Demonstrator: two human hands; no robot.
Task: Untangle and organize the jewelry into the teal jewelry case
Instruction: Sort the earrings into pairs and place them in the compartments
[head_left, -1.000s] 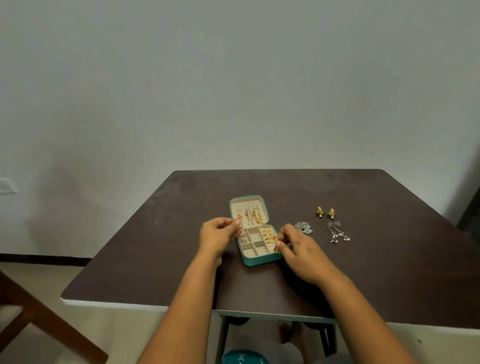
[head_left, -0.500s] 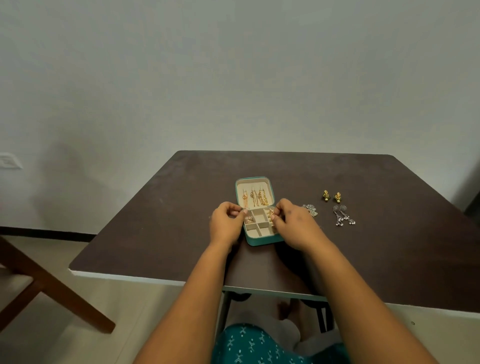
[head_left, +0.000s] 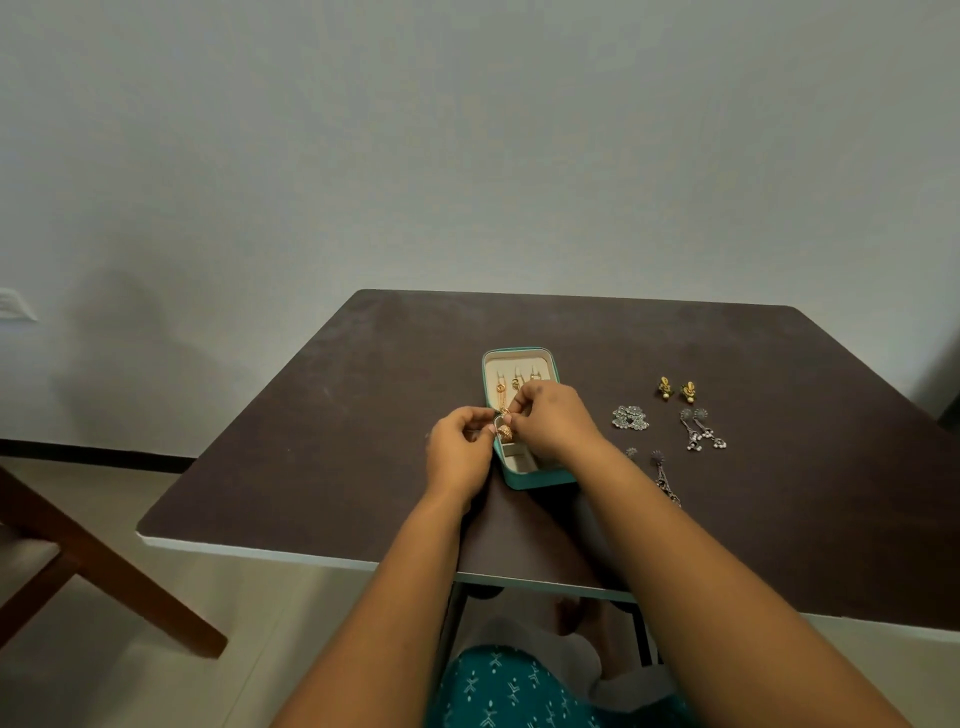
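On the dark brown table (head_left: 363, 415), your open teal jewelry case (head_left: 540, 475) sits central. Your left hand (head_left: 457, 457) and right hand (head_left: 556, 423) have risen from its compartments, now both pinching a gold dome-shaped earring (head_left: 505, 432) above its nine-o'clock edge, so untangling continues; silver drop earrings (head_left: 701, 431) wait at three o'clock.

Nothing here can be read. No words, brand marks, numbers or signs show on the teal jewelry case (head_left: 540, 475), on the dark surface (head_left: 363, 415) it lies on, or on the wall behind. The white marks on the teal cloth at the near edge are only a pattern.
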